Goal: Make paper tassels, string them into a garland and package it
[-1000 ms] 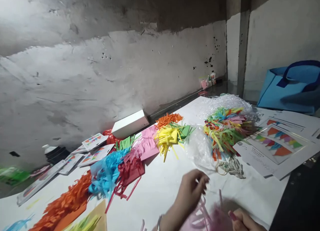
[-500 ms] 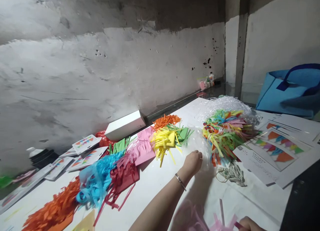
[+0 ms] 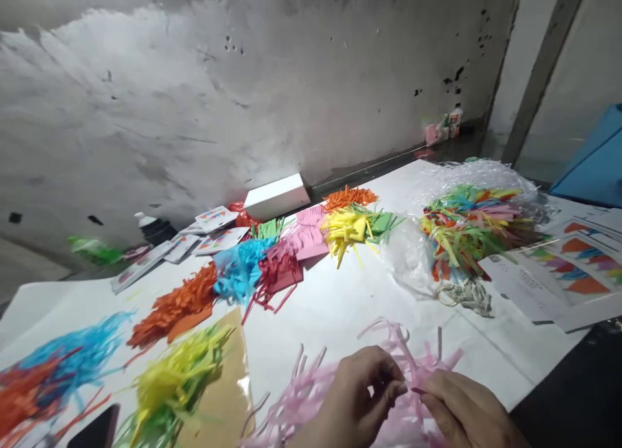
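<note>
My left hand (image 3: pixel 357 396) and my right hand (image 3: pixel 461 409) meet at the bottom of the view, fingertips pinched together on light pink fringed paper strips (image 3: pixel 311 390) lying on the white table sheet (image 3: pixel 335 305). The pink strips spread out to the left and behind both hands. A clear plastic bag (image 3: pixel 413 260) lies a little beyond my hands, next to a heap of mixed-colour strips (image 3: pixel 466 231).
Piles of fringed paper run across the table: yellow (image 3: pixel 347 228), pink (image 3: pixel 306 237), red (image 3: pixel 275 273), blue (image 3: pixel 240 270), orange (image 3: pixel 177 305), yellow-green (image 3: pixel 177 377). A white box (image 3: pixel 276 195) sits by the wall. Printed sheets (image 3: pixel 568 267) lie right. A dark phone (image 3: pixel 94 428) at bottom left.
My left hand pulled back from the plastic bag to the pink strips beside my right hand. The camera tilted down and left, revealing more piles.
</note>
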`<state>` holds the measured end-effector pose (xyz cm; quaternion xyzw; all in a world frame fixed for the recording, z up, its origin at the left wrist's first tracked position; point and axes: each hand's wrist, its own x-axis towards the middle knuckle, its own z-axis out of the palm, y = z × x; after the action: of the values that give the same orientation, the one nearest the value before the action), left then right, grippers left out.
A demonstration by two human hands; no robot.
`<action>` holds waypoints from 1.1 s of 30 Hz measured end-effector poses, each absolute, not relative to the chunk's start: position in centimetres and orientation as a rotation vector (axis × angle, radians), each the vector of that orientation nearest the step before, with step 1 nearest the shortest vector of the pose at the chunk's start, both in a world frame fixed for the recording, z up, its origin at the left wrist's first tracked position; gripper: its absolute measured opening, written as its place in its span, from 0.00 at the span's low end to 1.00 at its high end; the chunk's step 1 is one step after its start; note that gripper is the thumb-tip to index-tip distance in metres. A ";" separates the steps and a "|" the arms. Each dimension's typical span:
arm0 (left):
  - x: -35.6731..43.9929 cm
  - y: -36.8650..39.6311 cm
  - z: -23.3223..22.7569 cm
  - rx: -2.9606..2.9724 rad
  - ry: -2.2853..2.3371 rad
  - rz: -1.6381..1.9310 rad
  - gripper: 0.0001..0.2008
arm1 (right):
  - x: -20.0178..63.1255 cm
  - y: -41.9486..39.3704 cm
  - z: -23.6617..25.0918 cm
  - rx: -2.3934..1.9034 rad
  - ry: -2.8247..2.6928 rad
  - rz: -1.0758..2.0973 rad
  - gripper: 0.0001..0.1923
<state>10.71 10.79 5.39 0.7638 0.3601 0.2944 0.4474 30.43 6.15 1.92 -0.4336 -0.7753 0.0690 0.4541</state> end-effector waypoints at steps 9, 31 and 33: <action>6.8 5.6 3.7 1.919 1.042 0.843 0.07 | 27.3 3.0 2.1 -1.101 -2.194 0.447 0.16; 4.9 2.2 2.8 2.184 0.995 0.828 0.07 | 25.9 2.2 4.8 -1.050 -2.570 0.534 0.12; 4.7 2.1 2.9 2.160 0.985 0.794 0.07 | 25.9 2.2 4.6 -1.015 -2.574 0.592 0.12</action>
<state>4.71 2.15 2.93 0.8194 0.3737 0.3012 0.3135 25.86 2.23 4.55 -0.3545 -0.8986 0.2067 0.1554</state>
